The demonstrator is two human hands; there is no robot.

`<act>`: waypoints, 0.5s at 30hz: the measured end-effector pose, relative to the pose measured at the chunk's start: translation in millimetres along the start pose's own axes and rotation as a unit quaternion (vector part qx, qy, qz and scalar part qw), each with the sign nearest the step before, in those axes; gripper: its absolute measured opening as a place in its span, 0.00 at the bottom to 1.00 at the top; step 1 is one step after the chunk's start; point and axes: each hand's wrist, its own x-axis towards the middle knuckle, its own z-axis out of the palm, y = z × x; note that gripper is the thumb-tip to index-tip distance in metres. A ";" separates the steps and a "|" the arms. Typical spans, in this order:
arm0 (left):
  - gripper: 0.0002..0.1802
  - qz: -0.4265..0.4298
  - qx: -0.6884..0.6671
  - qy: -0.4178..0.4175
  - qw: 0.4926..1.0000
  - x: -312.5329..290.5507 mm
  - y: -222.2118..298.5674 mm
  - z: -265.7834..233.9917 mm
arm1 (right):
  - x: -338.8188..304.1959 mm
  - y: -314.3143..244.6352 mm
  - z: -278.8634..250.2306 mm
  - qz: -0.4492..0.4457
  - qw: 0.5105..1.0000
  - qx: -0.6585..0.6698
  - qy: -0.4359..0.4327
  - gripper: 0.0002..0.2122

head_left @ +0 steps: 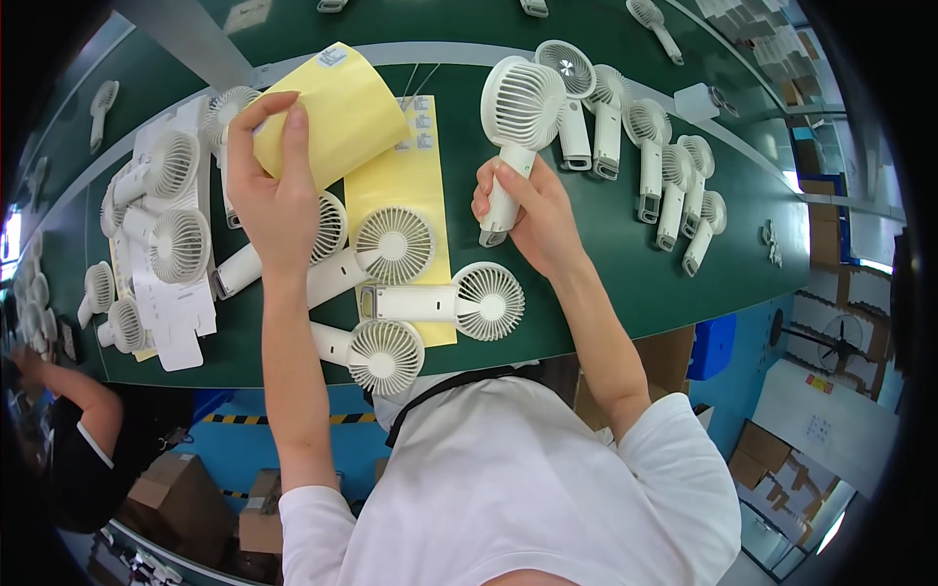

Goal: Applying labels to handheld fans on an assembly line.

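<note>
My left hand [278, 186] pinches the edge of a yellow sticker sheet [342, 117], which is lifted and curls over. On the part of the sheet facing up sits a small grey-white label. Beneath it, another yellow strip [426, 186] with several small labels near its top lies flat on the table. In my right hand [531, 210] a white handheld fan [523, 103] is gripped by its handle, head upward. Between my arms several more white fans [394, 246] rest partly on the yellow strip. My left fingers partly hide the sheet's edge.
Several white fans [650, 127] lie in a group at the right of the green table [606, 264]. At the left, fans [181, 244] rest on white papers [181, 342]. Another person's arm [83, 396] shows at the far left. Cardboard boxes [176, 498] stand below.
</note>
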 end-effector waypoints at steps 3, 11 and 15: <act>0.11 -0.005 0.000 -0.011 1.000 -1.0 2.6 -0.4 | -5.2 -2.9 4.9 -0.001 1.000 0.008 -0.024 0.09; 0.11 -0.005 0.020 -0.024 0.999 -2.0 3.1 0.4 | -8.1 -3.6 6.3 -0.005 0.999 0.012 -0.048 0.09; 0.11 -0.010 0.001 -0.030 1.000 -1.2 -1.0 -0.1 | -6.6 -3.9 12.0 0.007 0.998 -0.055 -0.006 0.11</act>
